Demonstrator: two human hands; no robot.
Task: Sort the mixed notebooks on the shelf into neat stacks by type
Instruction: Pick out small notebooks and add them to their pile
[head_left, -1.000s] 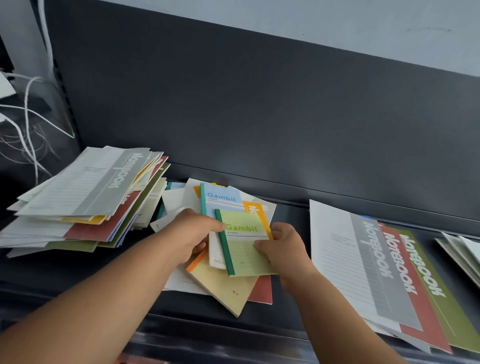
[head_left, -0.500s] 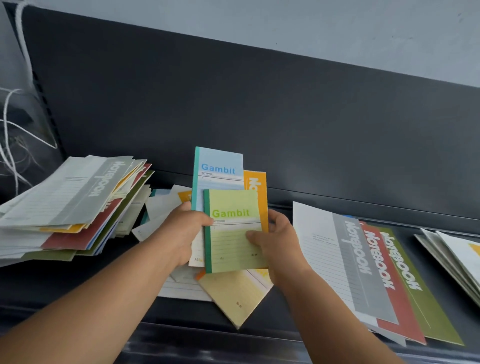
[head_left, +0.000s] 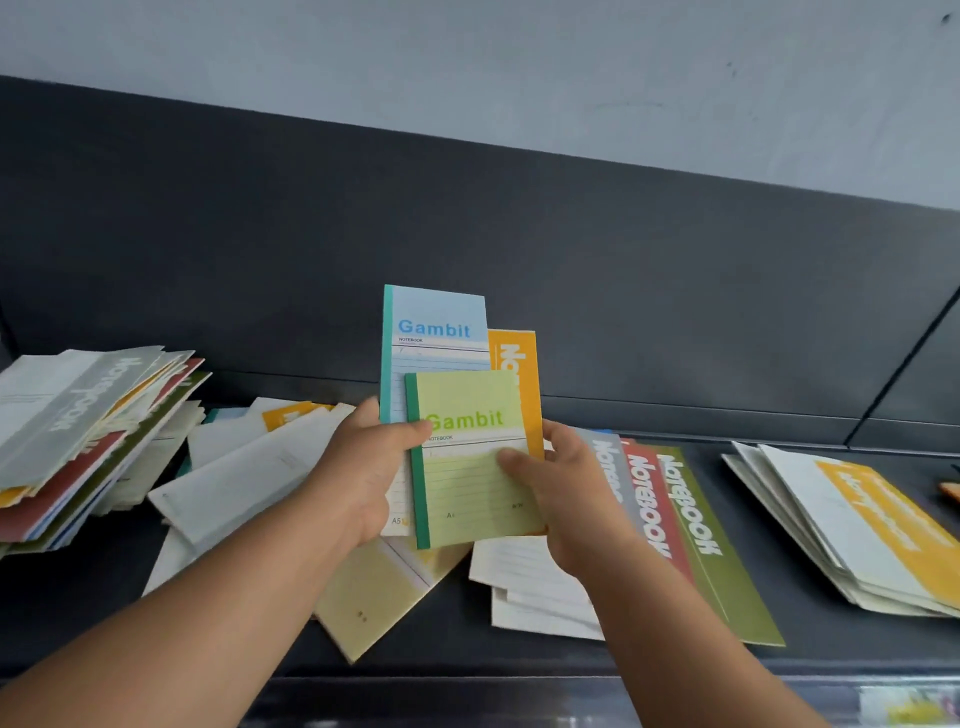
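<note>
Three thin notebooks are held upright above the shelf (head_left: 810, 644): a green Gambit notebook (head_left: 470, 467) in front, a blue Gambit notebook (head_left: 436, 332) and an orange notebook (head_left: 519, 364) behind. Left hand (head_left: 363, 467) and right hand (head_left: 566, 488) pinch the fan's side edges, thumbs on the green cover. They look light, floppy and slick, so gripping near the spines should stop sliding.

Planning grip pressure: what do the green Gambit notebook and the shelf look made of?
Green Gambit notebook: thin matte paper or card cover, no glare; darker green spine strip, probably tape. Shelf: looks like dark grey painted metal, smooth with a faint sheen, though this is uncertain.
</note>
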